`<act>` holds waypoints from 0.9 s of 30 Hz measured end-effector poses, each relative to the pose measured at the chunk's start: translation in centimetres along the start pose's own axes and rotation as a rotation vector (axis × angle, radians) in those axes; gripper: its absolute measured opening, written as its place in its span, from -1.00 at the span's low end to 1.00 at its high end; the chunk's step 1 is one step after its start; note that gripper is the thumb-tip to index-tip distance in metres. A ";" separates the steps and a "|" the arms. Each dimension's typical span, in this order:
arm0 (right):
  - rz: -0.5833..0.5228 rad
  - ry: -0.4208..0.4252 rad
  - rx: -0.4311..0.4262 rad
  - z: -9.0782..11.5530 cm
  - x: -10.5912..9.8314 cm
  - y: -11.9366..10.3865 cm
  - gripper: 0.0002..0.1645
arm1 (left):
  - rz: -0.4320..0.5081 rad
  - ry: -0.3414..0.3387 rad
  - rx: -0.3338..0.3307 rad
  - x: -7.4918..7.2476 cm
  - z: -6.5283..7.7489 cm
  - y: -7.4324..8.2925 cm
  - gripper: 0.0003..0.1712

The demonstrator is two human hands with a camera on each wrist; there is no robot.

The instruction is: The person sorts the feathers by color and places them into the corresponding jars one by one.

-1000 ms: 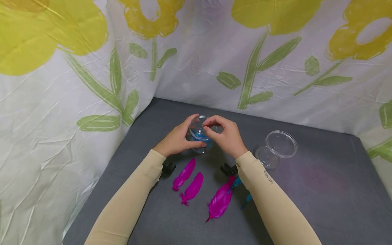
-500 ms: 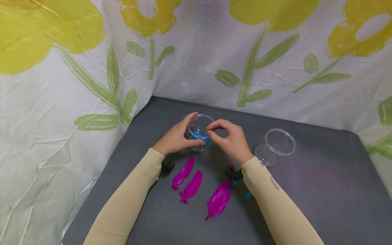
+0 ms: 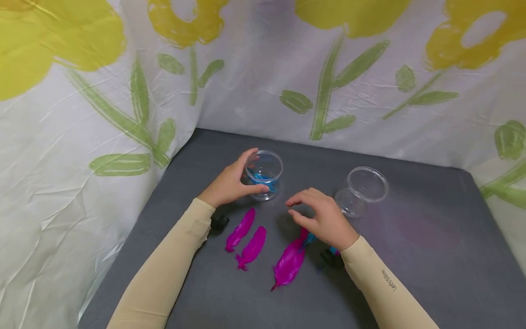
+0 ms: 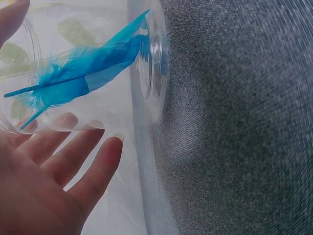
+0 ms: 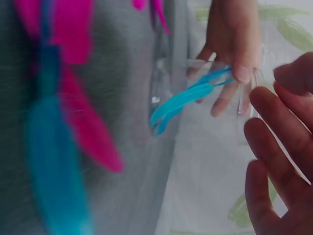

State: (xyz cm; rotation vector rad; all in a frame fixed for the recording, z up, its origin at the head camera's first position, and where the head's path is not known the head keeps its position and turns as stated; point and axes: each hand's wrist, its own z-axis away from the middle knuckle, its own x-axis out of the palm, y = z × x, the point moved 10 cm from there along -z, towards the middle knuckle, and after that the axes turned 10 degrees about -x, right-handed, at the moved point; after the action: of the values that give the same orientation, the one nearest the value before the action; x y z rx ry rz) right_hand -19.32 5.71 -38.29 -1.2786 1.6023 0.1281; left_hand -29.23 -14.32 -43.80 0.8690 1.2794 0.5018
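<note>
Blue feathers (image 4: 78, 78) lie slanted inside a clear plastic jar (image 3: 265, 197), which stands upright on the grey table. My left hand (image 3: 228, 183) grips the jar from its left side, thumb across the front. To the right and nearer, my right hand (image 3: 322, 217) hovers over the table with thumb and fingers apart, holding nothing. Below it lie a large magenta feather (image 3: 289, 264) and a blue feather (image 5: 56, 156), partly hidden by the hand in the head view. Two smaller magenta feathers, one left (image 3: 240, 230) and one right (image 3: 252, 246), lie in front of the jar.
A second clear jar (image 3: 368, 200), with a wide rim, stands right of my right hand. Black wrist mounts show under the left (image 3: 219, 223) and right (image 3: 331, 258) sleeves. A white flower-print curtain (image 3: 255, 109) hangs behind the table's back edge (image 3: 328, 151).
My right hand has left the jar's mouth and come down and right towards the feathers, its fingers spreading. The left hand keeps its grip on the jar. The view has shifted slightly.
</note>
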 end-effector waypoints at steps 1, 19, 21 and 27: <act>0.016 -0.014 -0.021 0.5 0.1 -0.3 -0.78 | 0.001 -0.002 -0.001 0.0 0.0 0.0 0.22; 0.328 -0.162 -0.182 6.1 1.6 -2.4 -0.80 | 0.000 0.003 -0.002 -0.1 -0.1 -0.2 0.24; 0.328 -0.173 -0.177 6.3 2.0 -2.2 -0.81 | 0.003 -0.002 -0.001 -0.1 0.0 -0.1 0.24; 0.330 -0.173 -0.189 6.8 2.7 -1.9 -0.82 | 0.004 -0.013 -0.006 0.2 -0.1 0.0 0.24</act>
State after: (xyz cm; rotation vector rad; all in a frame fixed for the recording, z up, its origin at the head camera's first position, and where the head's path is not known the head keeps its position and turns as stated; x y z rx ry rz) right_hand -13.26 7.33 -42.52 -1.1002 1.6678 0.5921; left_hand -29.26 -14.14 -43.89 0.8688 1.2644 0.5018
